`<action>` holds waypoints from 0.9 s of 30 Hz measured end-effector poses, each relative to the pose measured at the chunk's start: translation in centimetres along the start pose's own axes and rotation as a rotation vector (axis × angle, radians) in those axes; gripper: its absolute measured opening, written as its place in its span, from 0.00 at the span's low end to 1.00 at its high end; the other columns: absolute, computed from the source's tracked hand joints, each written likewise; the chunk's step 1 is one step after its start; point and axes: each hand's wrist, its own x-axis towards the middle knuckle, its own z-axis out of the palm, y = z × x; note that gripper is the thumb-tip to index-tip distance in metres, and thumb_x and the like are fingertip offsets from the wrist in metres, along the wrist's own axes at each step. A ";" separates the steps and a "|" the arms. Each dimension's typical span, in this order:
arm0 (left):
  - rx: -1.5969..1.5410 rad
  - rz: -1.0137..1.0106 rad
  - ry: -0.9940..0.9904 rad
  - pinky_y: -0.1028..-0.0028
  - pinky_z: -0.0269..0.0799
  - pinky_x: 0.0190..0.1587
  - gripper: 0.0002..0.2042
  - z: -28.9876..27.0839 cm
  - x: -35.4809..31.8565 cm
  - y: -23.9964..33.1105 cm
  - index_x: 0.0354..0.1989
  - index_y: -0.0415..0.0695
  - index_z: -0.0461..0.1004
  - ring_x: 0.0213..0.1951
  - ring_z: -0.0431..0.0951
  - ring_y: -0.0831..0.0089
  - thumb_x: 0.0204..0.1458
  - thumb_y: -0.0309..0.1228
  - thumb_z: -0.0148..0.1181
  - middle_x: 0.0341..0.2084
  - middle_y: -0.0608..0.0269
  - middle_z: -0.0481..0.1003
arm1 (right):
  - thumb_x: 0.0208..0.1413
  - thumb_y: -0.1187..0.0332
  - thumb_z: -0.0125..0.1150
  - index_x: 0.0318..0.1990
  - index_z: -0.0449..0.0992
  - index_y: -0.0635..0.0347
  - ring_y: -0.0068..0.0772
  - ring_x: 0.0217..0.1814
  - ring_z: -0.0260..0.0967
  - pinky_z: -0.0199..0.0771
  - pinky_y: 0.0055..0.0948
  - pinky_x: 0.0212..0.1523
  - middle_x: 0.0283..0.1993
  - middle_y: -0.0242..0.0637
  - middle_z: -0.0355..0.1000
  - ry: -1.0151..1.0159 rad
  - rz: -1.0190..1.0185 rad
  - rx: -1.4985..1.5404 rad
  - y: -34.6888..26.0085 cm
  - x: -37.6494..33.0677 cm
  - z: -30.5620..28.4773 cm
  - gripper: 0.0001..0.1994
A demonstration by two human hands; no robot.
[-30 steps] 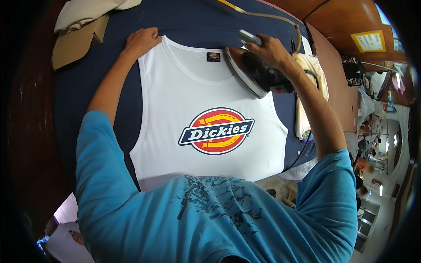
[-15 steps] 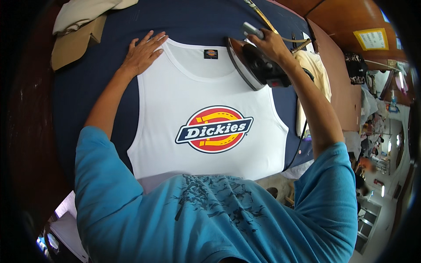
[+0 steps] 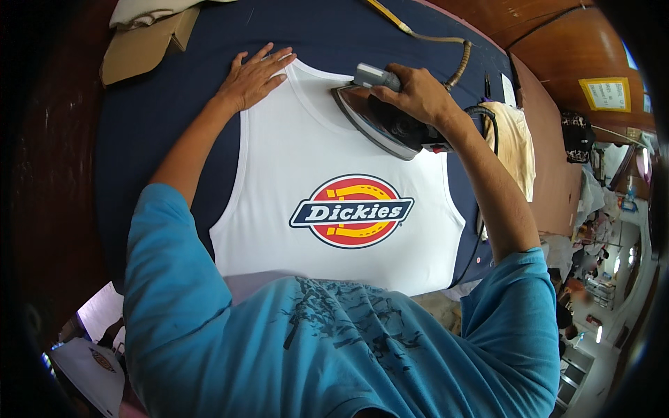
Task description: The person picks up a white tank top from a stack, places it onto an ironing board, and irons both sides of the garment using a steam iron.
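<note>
A white tank top (image 3: 272, 202) with a red, yellow and navy chest print lies face up on the dark blue padded table cover (image 3: 167, 132). My left hand (image 3: 256, 78) rests flat on its left shoulder strap, fingers spread past the strap's end. With my right hand (image 3: 418, 94) I grip the grey handle of a clothes iron (image 3: 376, 125). The iron's soleplate lies over the neckline and the right side of the upper chest. It hides the neck label and much of the right strap.
A folded brown cardboard piece (image 3: 146, 49) and pale cloth (image 3: 150, 10) lie at the back left. Cream fabric (image 3: 512, 146) sits on the right, by the iron's black cord (image 3: 496, 129). A hose (image 3: 458, 66) runs along the back right.
The iron in my right hand has moved left and slightly nearer, from the right strap onto the neckline, now covering the neck label. My left hand stays on the left strap.
</note>
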 end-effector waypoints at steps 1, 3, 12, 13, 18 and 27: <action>0.011 -0.001 0.017 0.52 0.34 0.66 0.23 0.3 0.0 -0.2 0.64 0.69 0.50 0.67 0.42 0.71 0.58 0.51 0.29 0.65 0.82 0.47 | 0.51 0.49 0.56 0.45 0.73 0.66 0.37 0.30 0.76 0.76 0.30 0.37 0.33 0.52 0.75 -0.012 0.036 0.006 -0.5 0.4 0.1 0.26; 0.061 0.016 -0.001 0.52 0.33 0.66 0.23 0.2 0.0 -0.5 0.64 0.69 0.49 0.67 0.42 0.71 0.59 0.50 0.28 0.65 0.82 0.47 | 0.51 0.49 0.56 0.45 0.73 0.66 0.38 0.30 0.76 0.75 0.30 0.36 0.33 0.52 0.75 -0.034 0.101 0.016 -1.5 1.5 0.0 0.26; 0.156 0.095 0.030 0.50 0.32 0.66 0.21 1.0 0.8 -2.6 0.63 0.76 0.49 0.67 0.42 0.72 0.60 0.48 0.24 0.65 0.85 0.45 | 0.50 0.51 0.57 0.43 0.73 0.63 0.40 0.27 0.76 0.76 0.33 0.32 0.29 0.50 0.75 -0.180 -0.403 -0.072 -6.7 1.8 -0.2 0.23; 0.150 0.098 0.022 0.50 0.32 0.66 0.21 1.1 0.8 -2.7 0.63 0.76 0.48 0.67 0.42 0.72 0.60 0.48 0.24 0.65 0.85 0.45 | 0.50 0.50 0.56 0.42 0.73 0.63 0.41 0.27 0.76 0.76 0.32 0.33 0.27 0.49 0.75 -0.253 -0.372 -0.096 -8.9 2.0 0.0 0.23; 0.174 0.200 0.037 0.48 0.31 0.65 0.31 1.0 0.9 -3.3 0.63 0.73 0.50 0.67 0.41 0.70 0.48 0.56 0.49 0.65 0.85 0.44 | 0.50 0.49 0.57 0.42 0.74 0.62 0.39 0.28 0.76 0.77 0.31 0.36 0.28 0.47 0.75 -0.165 -0.340 -0.078 -13.8 4.7 2.8 0.23; 0.222 0.108 0.027 0.51 0.29 0.66 0.24 1.8 1.6 -2.8 0.63 0.74 0.49 0.67 0.41 0.71 0.57 0.55 0.22 0.65 0.83 0.45 | 0.50 0.47 0.56 0.44 0.74 0.61 0.40 0.28 0.76 0.77 0.31 0.37 0.29 0.48 0.75 -0.270 -0.409 -0.095 -13.9 3.6 2.4 0.25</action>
